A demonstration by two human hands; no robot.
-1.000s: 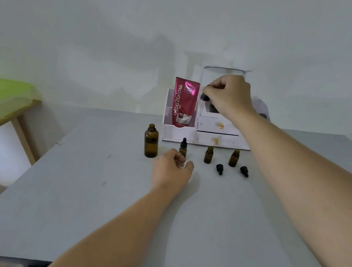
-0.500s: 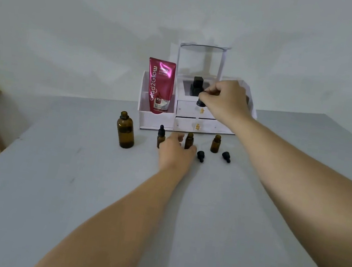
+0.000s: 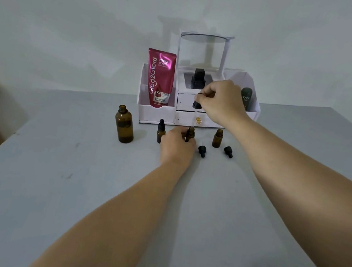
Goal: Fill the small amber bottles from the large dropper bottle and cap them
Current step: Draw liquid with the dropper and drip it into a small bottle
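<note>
Your right hand pinches the black rubber top of the dropper between thumb and fingertips. Its clear glass pipette hangs straight down, and the tip is at, or just above, the mouth of the middle small bottle. Which of the two cannot be told from this view. Your left hand has its fingers curled round that bottle's body and holds it upright on the grey table, near the far edge. The large amber bottle stands open to the left, well apart from the hands. A capped small bottle stands just beside your left hand, and an open small bottle stands to the right. Two loose dropper caps lie on the table in front of them. A white organiser sits behind the row, against the far edge, with a pink tube standing in it. Assessment: the small bottles look like light glass with narrow mouths, so they are likely to tip at a nudge. Grip low on the body, as your left hand does. The pipette is thin and probably brittle, so keep it clear of the bottle's rim. The bulb is soft, so any squeeze will release liquid. Hold the rigid collar when not dispensing.
</note>
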